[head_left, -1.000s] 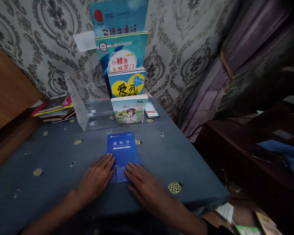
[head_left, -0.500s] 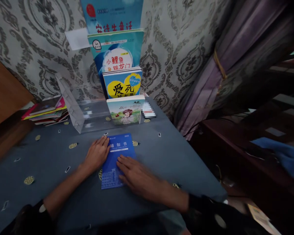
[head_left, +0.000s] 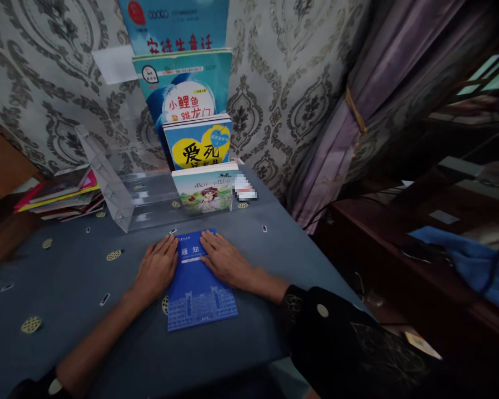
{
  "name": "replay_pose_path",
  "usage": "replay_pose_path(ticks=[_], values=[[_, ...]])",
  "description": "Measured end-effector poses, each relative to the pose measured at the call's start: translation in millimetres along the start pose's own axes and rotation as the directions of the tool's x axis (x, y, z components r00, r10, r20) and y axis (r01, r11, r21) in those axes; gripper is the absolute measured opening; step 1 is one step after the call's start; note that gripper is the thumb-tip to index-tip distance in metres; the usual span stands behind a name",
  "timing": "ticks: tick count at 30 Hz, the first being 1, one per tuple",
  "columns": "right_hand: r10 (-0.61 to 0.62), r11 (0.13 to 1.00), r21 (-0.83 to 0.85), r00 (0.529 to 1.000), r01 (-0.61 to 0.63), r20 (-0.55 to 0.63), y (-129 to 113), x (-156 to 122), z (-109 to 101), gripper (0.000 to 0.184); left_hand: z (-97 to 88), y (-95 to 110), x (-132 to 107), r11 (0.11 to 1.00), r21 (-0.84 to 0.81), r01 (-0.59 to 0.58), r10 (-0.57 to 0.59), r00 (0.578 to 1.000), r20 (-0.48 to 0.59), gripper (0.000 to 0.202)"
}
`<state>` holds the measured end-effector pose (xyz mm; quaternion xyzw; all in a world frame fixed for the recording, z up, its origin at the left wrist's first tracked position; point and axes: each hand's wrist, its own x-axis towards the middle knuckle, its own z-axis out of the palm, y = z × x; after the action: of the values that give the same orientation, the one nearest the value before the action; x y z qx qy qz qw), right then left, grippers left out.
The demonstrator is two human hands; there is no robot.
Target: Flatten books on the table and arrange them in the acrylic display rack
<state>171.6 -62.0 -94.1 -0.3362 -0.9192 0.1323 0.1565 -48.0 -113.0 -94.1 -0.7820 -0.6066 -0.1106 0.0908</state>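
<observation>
Blue booklet (head_left: 199,285) lies flat on our grey tablecloth (head_left: 87,288), near the clear rack (head_left: 120,188); our left hand (head_left: 156,269) and right hand (head_left: 224,259) rest open, flat, on its far corners.

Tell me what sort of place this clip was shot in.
Likely a room in a home: damask wallpaper, a tied-back purple curtain, and a cloth-covered table bearing a clear tiered stand of children's books.
</observation>
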Motion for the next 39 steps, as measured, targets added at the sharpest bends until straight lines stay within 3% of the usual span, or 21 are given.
replay_pose_path(ticks=[9, 18, 24, 27, 31, 39], values=[[0.004, 0.992, 0.13, 1.0, -0.008, 0.03, 27.7, -9.0, -15.8, 0.048, -1.5, 2.4, 0.0, 0.999, 0.038, -0.017, 0.015, 0.999, 0.052, 0.049], [-0.005, 0.951, 0.308, 1.0, 0.013, -0.027, 41.4, -5.0, -16.0, 0.045, 1.8, 18.1, 18.8, 0.972, -0.121, -0.201, 0.221, 0.958, 0.184, 0.06], [-0.001, 0.941, 0.339, 0.999, 0.017, -0.048, 45.9, 1.4, -18.3, 0.046, -2.1, 27.9, 35.6, 0.916, -0.223, -0.334, 0.38, 0.9, 0.214, 0.056], [0.0, 0.942, 0.335, 0.999, 0.015, -0.042, 46.0, 2.4, -19.0, 0.046, -6.3, 32.2, 37.8, 0.874, -0.276, -0.4, 0.466, 0.85, 0.245, 0.052], [-0.004, 0.951, 0.31, 0.999, 0.015, -0.038, 43.4, 1.5, -19.6, 0.045, -11.4, 39.4, 35.2, 0.815, -0.362, -0.453, 0.558, 0.783, 0.275, 0.05], [-0.02, 0.972, 0.233, 1.0, 0.02, -0.003, 44.7, 0.4, -12.9, 0.042, -21.9, 49.7, 18.5, 0.728, -0.471, -0.499, 0.657, 0.704, 0.27, 0.047]])
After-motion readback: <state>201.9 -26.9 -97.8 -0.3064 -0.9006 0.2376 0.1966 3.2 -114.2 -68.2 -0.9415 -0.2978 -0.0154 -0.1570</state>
